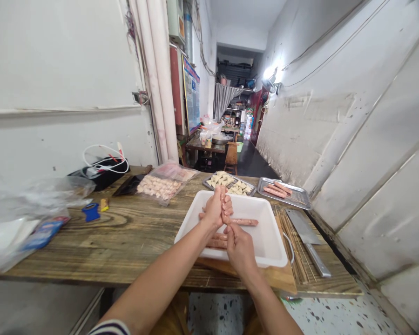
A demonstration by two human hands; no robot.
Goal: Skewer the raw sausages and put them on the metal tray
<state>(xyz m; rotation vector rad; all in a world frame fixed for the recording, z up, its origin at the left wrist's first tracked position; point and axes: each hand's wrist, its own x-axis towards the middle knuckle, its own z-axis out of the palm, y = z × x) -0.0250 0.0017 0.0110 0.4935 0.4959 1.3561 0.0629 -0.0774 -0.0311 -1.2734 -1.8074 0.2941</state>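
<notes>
Along the left end of the wooden table [125, 237] lies a crumpled clear plastic bag [31, 204] with a blue packet [43, 234] beside it. Just past them are a small blue tool [91, 212] and a little yellow object [104, 204]. Behind these, against the white wall [56, 60], sits a black bag [104, 173] with a white cable [104, 151] looped over it. Next come a dark tray [127, 185] and a clear bag of pale food [160, 186].

In the middle, a white plastic tub [265, 232] rests on a wooden cutting board [282, 279]. Above it, the left hand [214, 209] is closed around a long pink sausage [244, 222], whose ends show on both sides of the fist. The right hand [240, 249] is also closed, pressed up against the left, but whether it grips anything is hidden. More sausages [216, 242] lie in the tub.

Farther along are a metal tray of pale pieces [228, 184], a steel tray of sausages [282, 193], a bundle of bamboo skewers [293, 246] and a cleaver [302, 228]. Beyond the table, a narrow corridor [247, 160] runs back past a small table [206, 145], and a bright lamp [268, 73] shines on the right wall [352, 139].
</notes>
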